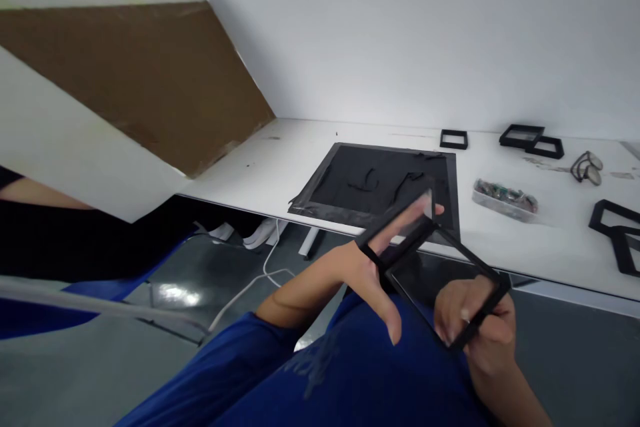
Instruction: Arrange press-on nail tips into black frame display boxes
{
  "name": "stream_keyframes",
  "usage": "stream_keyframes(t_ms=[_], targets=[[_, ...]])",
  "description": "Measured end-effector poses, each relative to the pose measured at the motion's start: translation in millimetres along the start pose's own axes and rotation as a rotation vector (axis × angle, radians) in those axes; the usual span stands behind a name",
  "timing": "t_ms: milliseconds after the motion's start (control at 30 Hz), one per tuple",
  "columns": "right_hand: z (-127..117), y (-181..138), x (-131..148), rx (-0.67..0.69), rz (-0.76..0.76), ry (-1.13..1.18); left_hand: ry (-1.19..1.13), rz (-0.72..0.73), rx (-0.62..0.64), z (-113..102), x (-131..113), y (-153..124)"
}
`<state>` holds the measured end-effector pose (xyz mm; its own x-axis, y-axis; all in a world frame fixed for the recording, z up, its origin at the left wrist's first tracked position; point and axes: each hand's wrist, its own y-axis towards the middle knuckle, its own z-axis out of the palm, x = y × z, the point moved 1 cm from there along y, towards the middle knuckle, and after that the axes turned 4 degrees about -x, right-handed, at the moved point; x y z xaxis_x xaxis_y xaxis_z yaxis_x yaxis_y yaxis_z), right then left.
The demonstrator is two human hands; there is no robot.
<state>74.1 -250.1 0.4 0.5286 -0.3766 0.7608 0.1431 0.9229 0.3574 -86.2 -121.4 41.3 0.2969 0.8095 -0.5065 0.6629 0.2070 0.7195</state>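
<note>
My left hand (pixel 377 267) and my right hand (pixel 477 327) hold a hinged black frame case with clear film (pixel 435 260) over my lap, in front of the table edge. The left hand's fingers lie behind the upper half and show through its film; its thumb points down. The right hand's fingers curl round the lower half's near corner. The two halves stand apart at an angle.
A white table (pixel 300 160) carries a black mat (pixel 385 180), several black frames (pixel 453 139) (pixel 530 140) (pixel 617 230), a clear tray of small parts (pixel 505 199) and glasses (pixel 586 167). A cardboard panel (pixel 130 80) leans at the left. Another person's arm (pixel 40 193) is at far left.
</note>
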Motion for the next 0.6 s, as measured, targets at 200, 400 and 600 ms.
stream_keyframes(t_ms=[200,400,600], targets=[[9.2,-8.1,6.4,-0.081,-0.017,-0.039,0.048,0.193,0.039,6.1,-7.4,15.8],[0.7,-5.8,6.1,-0.121,0.032,-0.127,0.054,0.103,0.009,3.4,-13.3,19.4],[-3.2,-7.1,1.1,-0.146,0.053,-0.165,-0.055,0.044,0.058,3.9,-12.0,18.4]])
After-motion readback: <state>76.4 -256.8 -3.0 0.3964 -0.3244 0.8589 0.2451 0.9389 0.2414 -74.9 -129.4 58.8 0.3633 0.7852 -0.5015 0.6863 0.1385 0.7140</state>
